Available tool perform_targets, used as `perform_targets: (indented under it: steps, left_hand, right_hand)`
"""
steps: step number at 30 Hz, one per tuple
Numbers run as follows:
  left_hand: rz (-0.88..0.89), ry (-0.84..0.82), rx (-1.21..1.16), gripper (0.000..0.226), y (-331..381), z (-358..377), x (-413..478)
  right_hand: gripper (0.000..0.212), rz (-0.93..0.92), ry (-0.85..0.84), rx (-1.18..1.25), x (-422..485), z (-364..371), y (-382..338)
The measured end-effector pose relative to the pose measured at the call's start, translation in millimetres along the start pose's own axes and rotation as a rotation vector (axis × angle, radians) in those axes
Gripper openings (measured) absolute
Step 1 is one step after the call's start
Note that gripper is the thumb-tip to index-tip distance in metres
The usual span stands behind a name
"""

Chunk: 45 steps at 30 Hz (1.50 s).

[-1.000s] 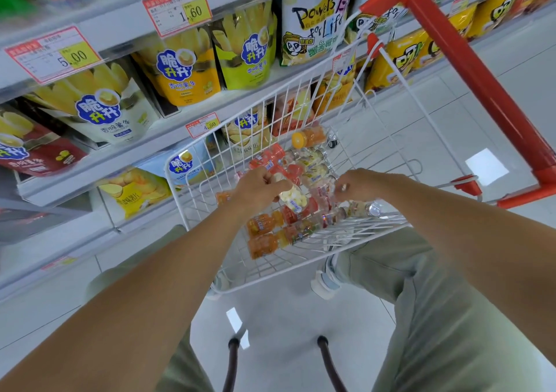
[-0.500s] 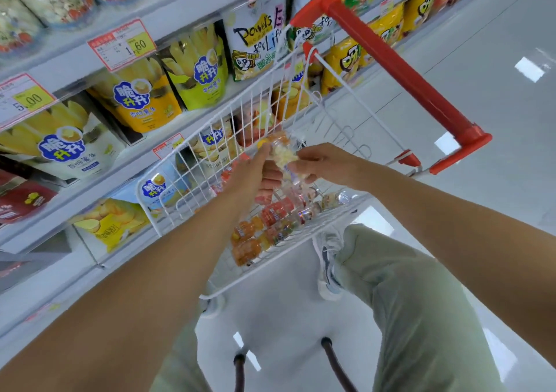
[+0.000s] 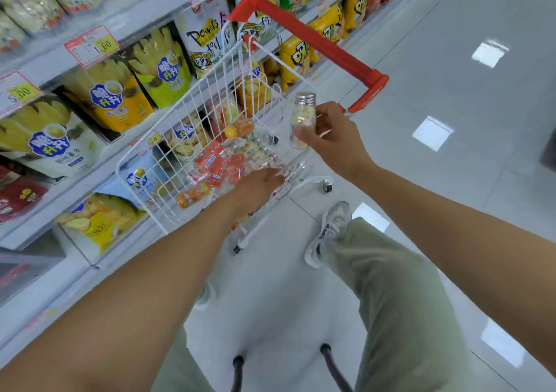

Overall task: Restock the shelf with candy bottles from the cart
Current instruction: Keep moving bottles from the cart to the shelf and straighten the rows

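Note:
A small white wire cart [image 3: 192, 112] with a red handle [image 3: 313, 33] stands by the shelf and holds several candy bottles [image 3: 222, 163], orange, red and clear. My right hand [image 3: 337, 139] holds one clear candy bottle [image 3: 304, 121] with a silver cap, upright, above the cart's right side. My left hand [image 3: 255, 187] reaches down into the cart among the bottles; its fingers are hidden, so I cannot tell whether it grips one.
Shelves [image 3: 90, 163] on the left carry snack bags and price tags [image 3: 90, 45]. The cart stands close against them. Glossy floor [image 3: 451, 121] opens to the right. My legs and a grey shoe [image 3: 328, 235] are below the cart.
My right hand has lifted a clear bottle up and right, out of the cart. My left hand has dropped back down among the bottles. The view has swung.

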<state>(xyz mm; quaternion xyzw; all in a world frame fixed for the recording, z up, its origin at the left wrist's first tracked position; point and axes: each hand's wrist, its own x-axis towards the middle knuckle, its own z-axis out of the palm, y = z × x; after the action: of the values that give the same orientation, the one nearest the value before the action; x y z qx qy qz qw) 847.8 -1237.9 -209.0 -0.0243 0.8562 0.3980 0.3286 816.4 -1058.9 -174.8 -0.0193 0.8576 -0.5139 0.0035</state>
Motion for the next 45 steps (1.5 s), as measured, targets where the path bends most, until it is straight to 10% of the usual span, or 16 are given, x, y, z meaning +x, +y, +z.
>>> perform_targets:
  steps: [12,33,45]
  left_hand:
    - [0.143,0.123,0.106,0.040,26.7,30.0,16.4]
    - [0.082,-0.248,-0.398,0.052,110.1,100.5,83.0]
    - [0.015,-0.348,-0.278,0.052,90.0,104.9,80.1]
  right_hand:
    - [0.035,0.110,0.112,-0.067,13.1,-27.4,20.4]
    - [0.043,0.051,0.073,-0.043,66.4,-118.2,87.5]
    - [0.038,0.200,0.265,0.067,23.3,-86.2,96.5]
